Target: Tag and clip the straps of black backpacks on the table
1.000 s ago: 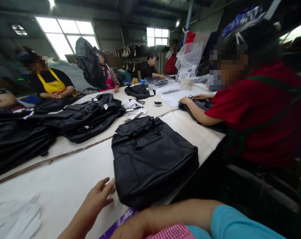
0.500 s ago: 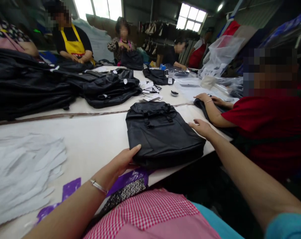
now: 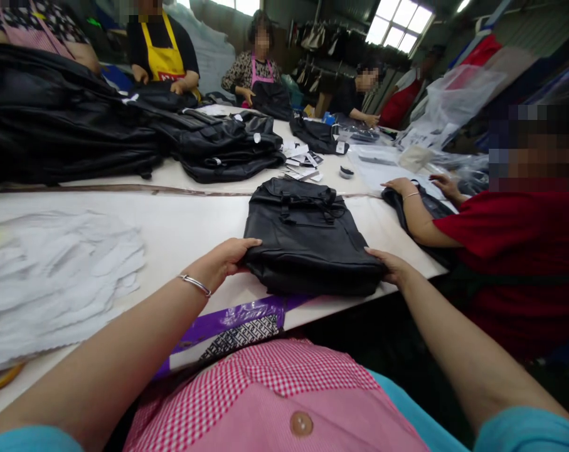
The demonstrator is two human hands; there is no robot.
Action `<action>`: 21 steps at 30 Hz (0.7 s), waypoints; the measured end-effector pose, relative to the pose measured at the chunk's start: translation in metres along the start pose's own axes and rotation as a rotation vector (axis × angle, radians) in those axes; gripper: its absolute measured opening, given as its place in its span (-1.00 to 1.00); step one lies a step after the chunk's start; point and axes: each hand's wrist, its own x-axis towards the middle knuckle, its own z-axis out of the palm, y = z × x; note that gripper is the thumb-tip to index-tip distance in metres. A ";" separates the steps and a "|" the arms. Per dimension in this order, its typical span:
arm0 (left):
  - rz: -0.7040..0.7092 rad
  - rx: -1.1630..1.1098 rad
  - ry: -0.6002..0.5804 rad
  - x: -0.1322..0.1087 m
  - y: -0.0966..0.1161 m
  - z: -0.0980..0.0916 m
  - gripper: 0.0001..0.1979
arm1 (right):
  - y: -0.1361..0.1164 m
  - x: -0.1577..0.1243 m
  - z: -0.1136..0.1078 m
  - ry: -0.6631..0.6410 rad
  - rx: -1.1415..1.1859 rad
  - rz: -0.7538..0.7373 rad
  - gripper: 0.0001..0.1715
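White tbl (image 3: pixel 194 216) | blk bag (image 3: pixel 307 245) by purp strip (image 3: pixel 246 310) | window (image 3: pixel 399 25), hung bags (image 3: pixel 313 36) bhd

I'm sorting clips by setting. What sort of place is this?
Probably a bag workshop or factory: a black backpack in front of the camera, more black bags heaped across the table, and several people around it, some in aprons.
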 end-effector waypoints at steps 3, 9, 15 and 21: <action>0.026 -0.012 -0.003 0.012 -0.013 -0.011 -0.68 | 0.006 0.006 0.004 -0.001 0.054 0.036 -0.77; 0.105 -0.045 -0.054 0.008 -0.027 -0.045 -0.57 | 0.012 -0.003 0.032 -0.007 0.099 0.007 -0.82; 0.049 -0.006 -0.053 -0.039 -0.033 -0.084 -0.65 | 0.018 -0.020 0.084 -0.014 0.141 -0.115 -0.84; 0.051 -0.099 0.056 -0.078 -0.051 -0.101 -0.73 | 0.007 -0.036 0.119 -0.132 0.151 -0.106 -0.83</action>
